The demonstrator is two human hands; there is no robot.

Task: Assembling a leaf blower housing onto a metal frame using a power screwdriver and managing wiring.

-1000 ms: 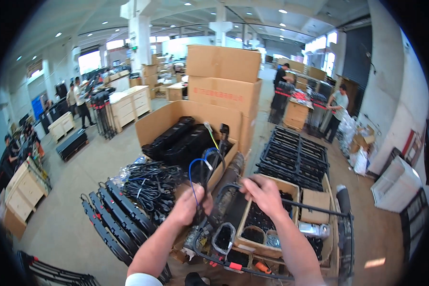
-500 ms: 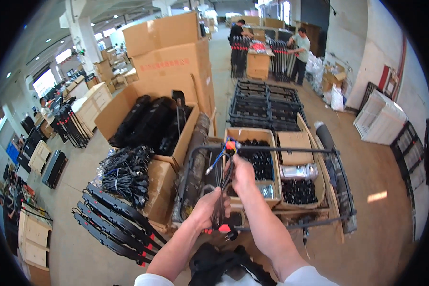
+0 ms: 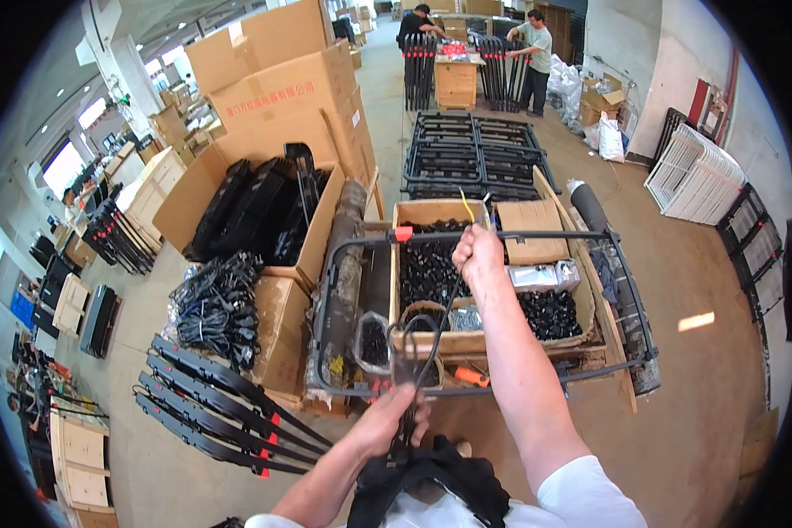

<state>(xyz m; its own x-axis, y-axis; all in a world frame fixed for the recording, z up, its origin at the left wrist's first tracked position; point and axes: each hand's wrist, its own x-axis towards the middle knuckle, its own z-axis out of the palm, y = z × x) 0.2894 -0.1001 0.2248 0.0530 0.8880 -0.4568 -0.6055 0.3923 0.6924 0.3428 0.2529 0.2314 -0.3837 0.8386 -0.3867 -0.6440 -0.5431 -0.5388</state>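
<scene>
Black cable strung between two hands above a dark tube frame.
Clock directions are taken from the left hand, whose grip is curled closed round the cable's bundled part; the right hand, at 1 o'clock, has its grip closed in a fist on the cable's end, a yellow wire poking out beyond it. The frame's far bar passes behind the right hand, contact unclear, and cuts across the box of small black parts at 12 o'clock. An orange-handled tool lies at 2, a heap of black cables at 10, red-tagged curved black pieces at 9, and a carton of black cases at 11. Stacked dark frames stand between 12 and 1, beyond the box.
</scene>
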